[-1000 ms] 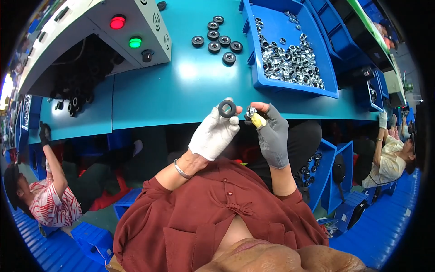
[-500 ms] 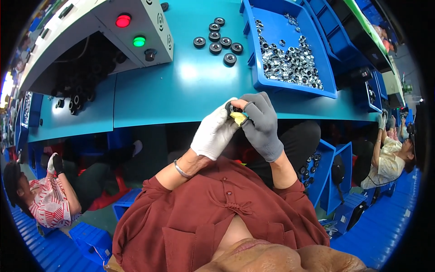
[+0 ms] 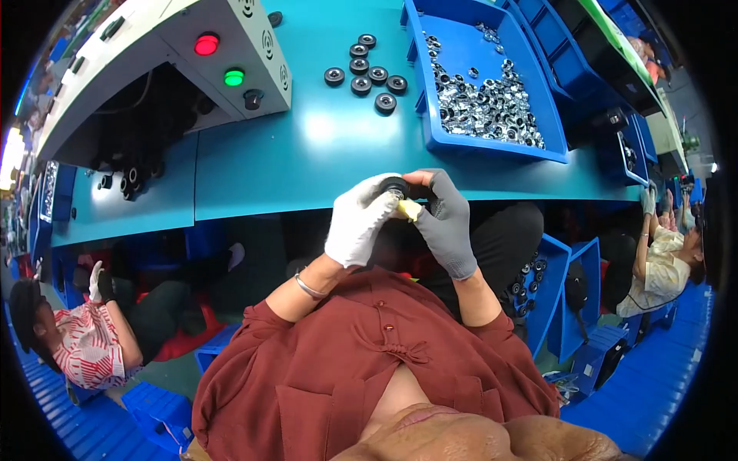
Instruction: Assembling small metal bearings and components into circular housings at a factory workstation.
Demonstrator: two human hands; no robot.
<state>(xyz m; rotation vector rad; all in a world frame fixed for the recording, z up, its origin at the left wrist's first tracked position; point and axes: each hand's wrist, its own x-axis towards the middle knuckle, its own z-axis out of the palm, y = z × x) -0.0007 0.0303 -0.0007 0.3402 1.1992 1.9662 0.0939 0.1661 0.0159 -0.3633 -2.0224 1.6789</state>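
My left hand (image 3: 357, 224), in a white glove, grips a small wheel (image 3: 395, 184) with a black rim and a shiny metal part beneath it. My right hand (image 3: 450, 228) wears a grey glove with a bare fingertip showing, and that finger reaches to the wheel's right side. Between the right thumb and the wheel is a crumpled yellow piece (image 3: 410, 210), looking like cloth, pinched by the right hand. Both hands meet just in front of the table's near edge. Several finished-looking black wheels (image 3: 360, 85) lie flat on the table beyond them.
A blue tray (image 3: 496, 152) of shiny metal parts stands on the teal table (image 3: 323, 165) at right. A white machine (image 3: 173, 38) with red and green lit buttons stands at left, black rings (image 3: 132, 181) beside it. A blue bin (image 3: 547, 296) sits low right. Co-workers sit on both sides.
The wheel has been turned so its black rim faces up and its metal part shows below. My right fingers have shifted from over its front to its right side.
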